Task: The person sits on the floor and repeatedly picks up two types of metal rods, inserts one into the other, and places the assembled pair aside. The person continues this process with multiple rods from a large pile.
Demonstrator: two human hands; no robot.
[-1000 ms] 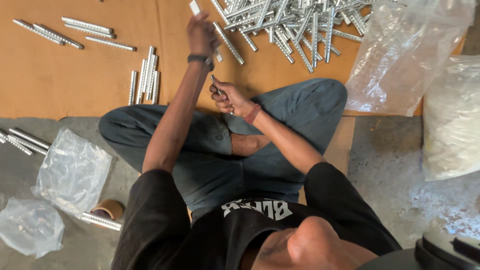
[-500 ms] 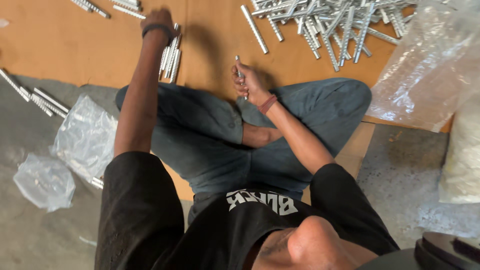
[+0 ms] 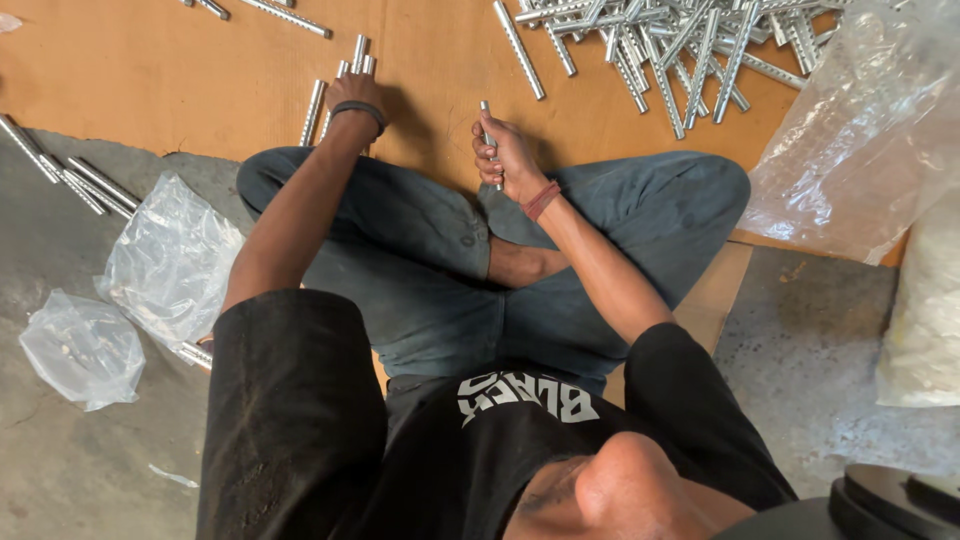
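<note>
A seated person's right hand (image 3: pixel 508 150) has its grip closed around a metal rod (image 3: pixel 489 128), held upright. The left hand (image 3: pixel 352 92) rests on a small rod group (image 3: pixel 338 85) on cardboard (image 3: pixel 200 90); its grip seems closed, partly hidden.

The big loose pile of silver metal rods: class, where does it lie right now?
In the head view, the pile of silver metal rods lies top right on the brown cardboard sheet, beside the clear plastic bag.

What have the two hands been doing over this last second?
The left hand swung from the far pile over to the small row of metal rods on the cardboard and now rests on them. The right hand kept its grip on one metal rod.
</note>
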